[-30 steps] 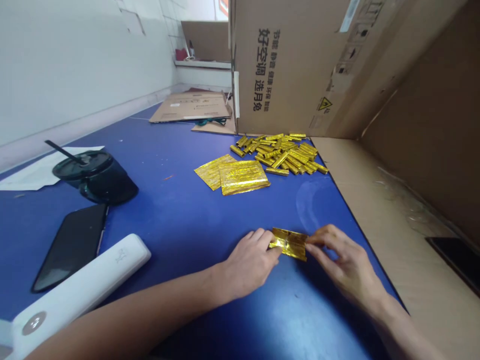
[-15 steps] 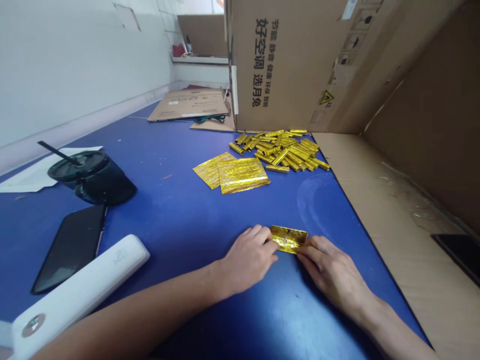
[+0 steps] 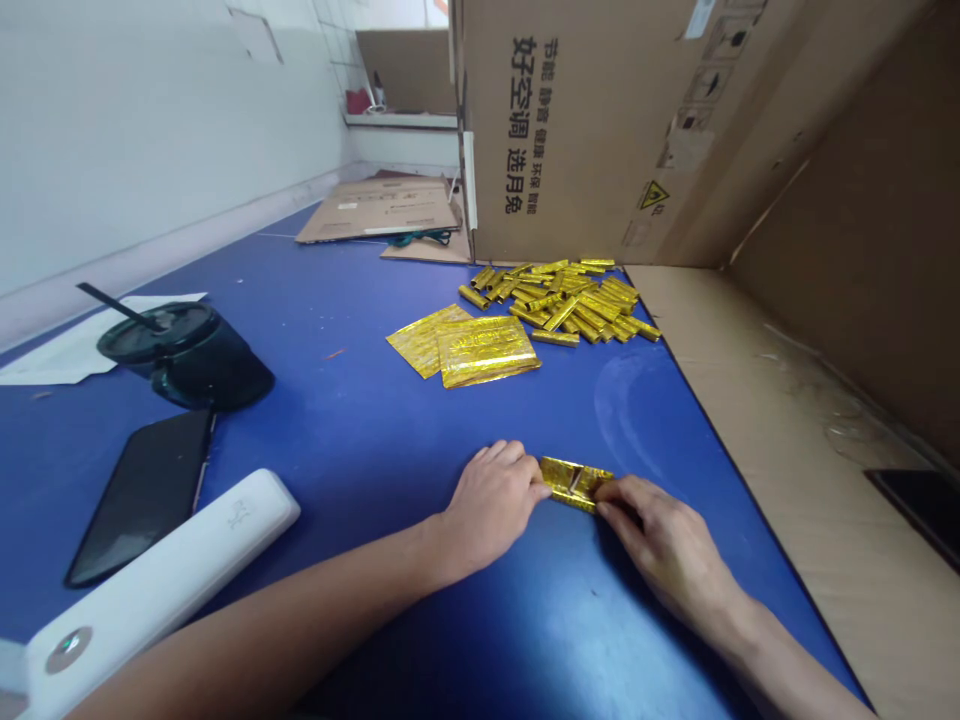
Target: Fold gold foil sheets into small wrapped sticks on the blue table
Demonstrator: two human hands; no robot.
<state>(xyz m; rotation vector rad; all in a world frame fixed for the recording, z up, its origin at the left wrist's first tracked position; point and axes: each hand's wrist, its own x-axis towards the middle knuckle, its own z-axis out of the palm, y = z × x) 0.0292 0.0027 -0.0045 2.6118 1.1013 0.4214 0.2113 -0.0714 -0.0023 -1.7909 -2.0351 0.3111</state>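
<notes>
The gold foil strip (image 3: 575, 482) lies flat on the blue worktop (image 3: 360, 440), nearer the person than the stack of gold foil sheets (image 3: 472, 348). The left hand (image 3: 491, 498) presses its curled fingertips on the strip's left end; the right hand (image 3: 660, 540) pinches the right end between thumb and fingers. Beyond the sheets, a pile of rolled gold foil pieces (image 3: 570, 302) sits against the cardboard box (image 3: 600, 120). Well left of the strip lie a white case (image 3: 161, 580), a black phone (image 3: 142, 490) and a dark cup (image 3: 184, 352).
</notes>
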